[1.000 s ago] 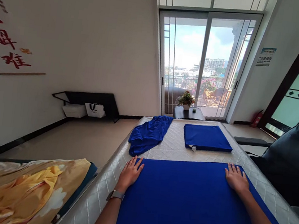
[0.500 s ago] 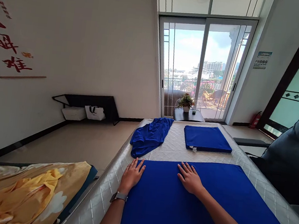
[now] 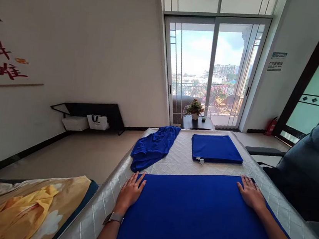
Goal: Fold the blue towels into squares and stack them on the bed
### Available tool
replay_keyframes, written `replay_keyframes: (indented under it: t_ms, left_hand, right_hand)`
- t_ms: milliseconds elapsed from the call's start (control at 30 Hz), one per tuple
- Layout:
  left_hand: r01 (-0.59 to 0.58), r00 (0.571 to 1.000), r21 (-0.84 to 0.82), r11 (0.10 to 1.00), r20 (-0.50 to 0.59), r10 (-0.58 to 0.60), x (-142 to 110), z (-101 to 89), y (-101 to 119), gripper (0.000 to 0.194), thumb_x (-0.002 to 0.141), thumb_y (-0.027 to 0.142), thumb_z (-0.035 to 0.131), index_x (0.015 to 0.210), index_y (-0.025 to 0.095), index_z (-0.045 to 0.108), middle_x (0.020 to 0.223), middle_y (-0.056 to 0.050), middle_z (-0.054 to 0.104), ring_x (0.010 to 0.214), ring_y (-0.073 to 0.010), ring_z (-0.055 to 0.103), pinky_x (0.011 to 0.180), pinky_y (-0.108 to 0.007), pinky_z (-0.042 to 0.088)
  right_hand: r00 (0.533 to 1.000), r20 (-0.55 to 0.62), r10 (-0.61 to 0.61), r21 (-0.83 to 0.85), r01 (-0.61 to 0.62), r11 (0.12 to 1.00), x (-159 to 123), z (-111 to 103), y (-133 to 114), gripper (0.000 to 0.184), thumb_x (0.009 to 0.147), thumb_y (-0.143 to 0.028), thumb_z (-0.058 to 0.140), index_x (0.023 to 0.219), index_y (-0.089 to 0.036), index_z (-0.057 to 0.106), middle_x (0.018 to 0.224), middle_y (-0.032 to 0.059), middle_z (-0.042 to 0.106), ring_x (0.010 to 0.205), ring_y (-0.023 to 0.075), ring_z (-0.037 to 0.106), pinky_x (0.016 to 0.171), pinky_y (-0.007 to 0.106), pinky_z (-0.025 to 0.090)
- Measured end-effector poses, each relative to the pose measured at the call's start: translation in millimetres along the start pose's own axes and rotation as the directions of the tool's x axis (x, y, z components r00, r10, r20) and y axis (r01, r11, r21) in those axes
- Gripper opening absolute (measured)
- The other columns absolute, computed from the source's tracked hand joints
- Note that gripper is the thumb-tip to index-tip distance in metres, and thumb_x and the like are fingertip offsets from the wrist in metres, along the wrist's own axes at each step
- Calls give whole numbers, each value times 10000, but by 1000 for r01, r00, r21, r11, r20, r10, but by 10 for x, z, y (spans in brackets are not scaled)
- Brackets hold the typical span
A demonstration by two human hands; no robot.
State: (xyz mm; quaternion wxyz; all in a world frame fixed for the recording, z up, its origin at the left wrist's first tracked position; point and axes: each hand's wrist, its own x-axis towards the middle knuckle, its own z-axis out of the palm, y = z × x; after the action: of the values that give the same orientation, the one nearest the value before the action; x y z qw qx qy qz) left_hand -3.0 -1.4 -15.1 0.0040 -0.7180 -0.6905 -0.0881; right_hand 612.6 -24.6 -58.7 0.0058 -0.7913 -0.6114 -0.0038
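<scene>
A smooth blue cloth [image 3: 194, 217], folded into a flat rectangle, lies across the near part of the white quilted mattress [image 3: 95, 216]. On its far left corner rests my left hand [image 3: 130, 191], palm down with the fingers stretched out. My right hand [image 3: 251, 193] lies flat on the far right corner, fingers extended. Neither hand grips anything. Beyond them sits a neatly folded stack of blue cloth [image 3: 217, 148] with a small white tag at its near edge. To the left of that stack is a crumpled blue cloth [image 3: 154, 148].
A bed with tan floral bedding [image 3: 71, 198] and a yellow cloth [image 3: 32, 206] stands at lower left. A dark armchair [image 3: 313, 165] is on the right. Behind the mattress, a small table [image 3: 198, 124] holds a potted plant [image 3: 195, 108] before the sliding glass door [image 3: 211, 75].
My right hand has slid right across the blue cloth, from near its middle to its far right corner. My left hand stays at the left corner. The view has shifted slightly.
</scene>
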Motion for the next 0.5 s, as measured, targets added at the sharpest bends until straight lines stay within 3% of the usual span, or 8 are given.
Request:
replay_keyframes:
  t_ms: [233,500]
  left_hand:
    - [-9,1000,38,999,-11,9,22,-32,32,561,1039,518,294,1560,313,341,1646,-73,312,1507,-263,301,1214,-478,260]
    - [-21,1000,112,993,9,20,27,-1,52,551,1049,451,288,1570,274,316,1643,-116,304,1518,-266,269,1218,-509,224]
  right_hand:
    - [999,-36,3,44,-1,999,21,41,-42,729,989,-528,160,1606,-145,219,1674,42,197,1540,221,159,1254,442,120]
    - [999,-29,14,79,-12,997,-41,-64,-58,719,992,-515,163,1607,-146,215,1676,39,194,1540,224,157,1254,442,108]
